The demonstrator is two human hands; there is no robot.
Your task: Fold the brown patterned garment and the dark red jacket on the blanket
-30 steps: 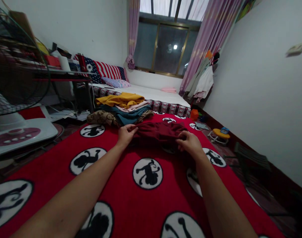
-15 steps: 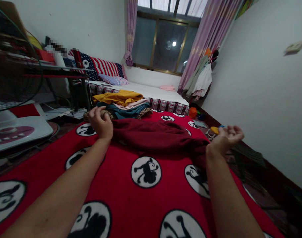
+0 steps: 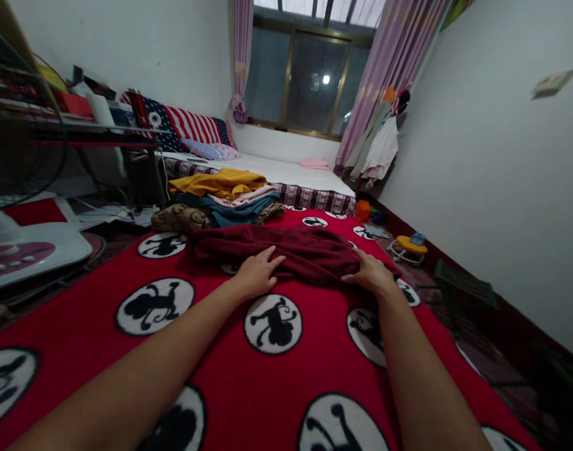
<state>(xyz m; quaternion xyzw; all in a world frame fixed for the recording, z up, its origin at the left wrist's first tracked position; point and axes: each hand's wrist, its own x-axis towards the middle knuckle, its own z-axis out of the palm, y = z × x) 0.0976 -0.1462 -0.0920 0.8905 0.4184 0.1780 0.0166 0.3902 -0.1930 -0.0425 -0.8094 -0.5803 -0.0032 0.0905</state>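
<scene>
A dark maroon garment (image 3: 286, 247) lies spread across a red blanket (image 3: 211, 376) printed with white circles holding black figures. My left hand (image 3: 257, 274) rests flat on the garment's near edge, fingers stretched forward. My right hand (image 3: 370, 274) sits on the garment's right near edge, fingers curled down onto the cloth. Behind the garment is a pile of folded clothes (image 3: 225, 197) with a yellow piece on top, teal and pink pieces under it, and a patterned brown bundle (image 3: 179, 219) at its left.
A white fan base (image 3: 27, 247) and fan cage (image 3: 18, 125) stand at left beside a cluttered desk (image 3: 89, 128). A mattress (image 3: 286, 175) lies under the window. Clothes hang at the right curtain (image 3: 378, 144). A small yellow stool (image 3: 409, 247) and a dark chair (image 3: 460, 291) stand by the right wall.
Both hands had pulled the bunched garment wide apart, the right hand lifting open-palmed off to the right. Now both hands have come back down onto the spread garment's near edge.
</scene>
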